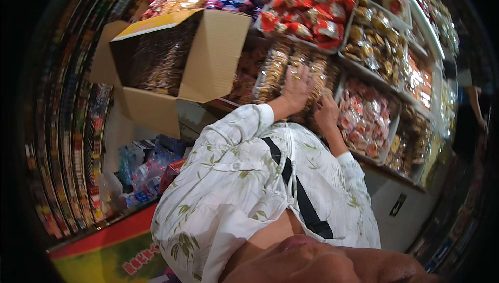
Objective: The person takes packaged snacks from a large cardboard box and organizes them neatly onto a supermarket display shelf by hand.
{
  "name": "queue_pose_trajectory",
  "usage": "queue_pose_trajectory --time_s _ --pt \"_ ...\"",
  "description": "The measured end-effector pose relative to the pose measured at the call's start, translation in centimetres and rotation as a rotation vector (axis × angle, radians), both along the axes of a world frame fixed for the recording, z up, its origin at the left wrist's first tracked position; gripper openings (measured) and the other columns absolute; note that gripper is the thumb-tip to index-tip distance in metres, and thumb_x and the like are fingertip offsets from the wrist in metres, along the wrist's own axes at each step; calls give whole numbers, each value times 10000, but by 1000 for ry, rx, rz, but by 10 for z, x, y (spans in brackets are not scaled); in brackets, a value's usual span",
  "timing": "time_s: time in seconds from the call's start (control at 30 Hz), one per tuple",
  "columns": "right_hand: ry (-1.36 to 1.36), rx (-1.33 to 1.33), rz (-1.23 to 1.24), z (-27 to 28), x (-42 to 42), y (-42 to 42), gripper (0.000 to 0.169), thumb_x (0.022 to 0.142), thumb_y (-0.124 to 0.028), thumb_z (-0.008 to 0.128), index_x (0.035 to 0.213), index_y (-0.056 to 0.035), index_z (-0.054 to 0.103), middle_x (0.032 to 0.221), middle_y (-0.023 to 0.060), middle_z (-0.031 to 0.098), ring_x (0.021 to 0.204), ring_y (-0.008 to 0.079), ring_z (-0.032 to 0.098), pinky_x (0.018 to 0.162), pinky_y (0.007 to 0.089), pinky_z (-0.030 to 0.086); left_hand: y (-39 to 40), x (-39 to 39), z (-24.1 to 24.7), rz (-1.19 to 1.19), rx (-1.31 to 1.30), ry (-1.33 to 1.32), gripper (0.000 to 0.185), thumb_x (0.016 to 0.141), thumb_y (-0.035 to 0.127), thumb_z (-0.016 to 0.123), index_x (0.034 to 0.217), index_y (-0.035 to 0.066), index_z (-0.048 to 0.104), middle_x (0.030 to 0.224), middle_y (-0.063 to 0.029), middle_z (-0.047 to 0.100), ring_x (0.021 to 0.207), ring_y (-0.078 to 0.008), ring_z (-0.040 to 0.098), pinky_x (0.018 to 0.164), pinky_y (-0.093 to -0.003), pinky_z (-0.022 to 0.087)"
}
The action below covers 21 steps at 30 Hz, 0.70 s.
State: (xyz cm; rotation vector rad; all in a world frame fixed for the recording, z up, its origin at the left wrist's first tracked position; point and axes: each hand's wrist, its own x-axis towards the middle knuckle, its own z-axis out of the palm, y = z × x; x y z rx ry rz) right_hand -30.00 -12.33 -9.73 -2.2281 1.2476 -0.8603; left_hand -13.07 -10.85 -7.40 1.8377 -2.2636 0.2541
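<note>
Long clear packs of stacked round cookies (275, 70) lie side by side in the display before me. My left hand (297, 90) rests over the middle packs, its fingers stretched forward on the wrapping. Whether it grips a pack cannot be made out. Close to its right, my right hand (326, 108) has its fingers curled at the near end of another cookie pack (318, 73), pinching the clear wrapper. The palms of both hands and the near ends of the packs are mostly hidden.
At left stands an open cardboard box (212, 54) holding wrapped cookies. Beyond my hands is a tray of red-wrapped sweets (308, 13); at right, a tray of pink-wrapped pieces (366, 117). Plastic bottles (150, 168) lie low at left. Another person's arm (476, 107) shows far right.
</note>
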Motion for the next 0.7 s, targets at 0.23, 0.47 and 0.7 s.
queue_pose_trajectory --time_s 0.23,0.47,0.7 --pt "191 -169 20 34 9 13 501 718 -54 666 1209 1 579 1309 201 519 1194 387 506 965 481 416 15 4 11 -8 -37 53 326 858 186 567 1170 106 617 1364 -222 525 1297 -395 446 1088 -618 247" --pt "531 -147 80 27 18 26 776 825 -307 683 1459 21 377 1589 208 225 1474 393 190 1155 559 199 17 10 4 -38 -54 -14 370 859 196 554 1176 25 639 1230 -179 596 1256 -410 485 1072 -646 251" --pt "536 -90 8 33 18 27 772 839 -342 687 1450 17 380 1569 227 253 1463 398 213 1159 541 197 17 12 21 -74 20 -1 433 864 243 550 1240 39 622 1355 -255 498 1338 -422 396 1082 -663 221"
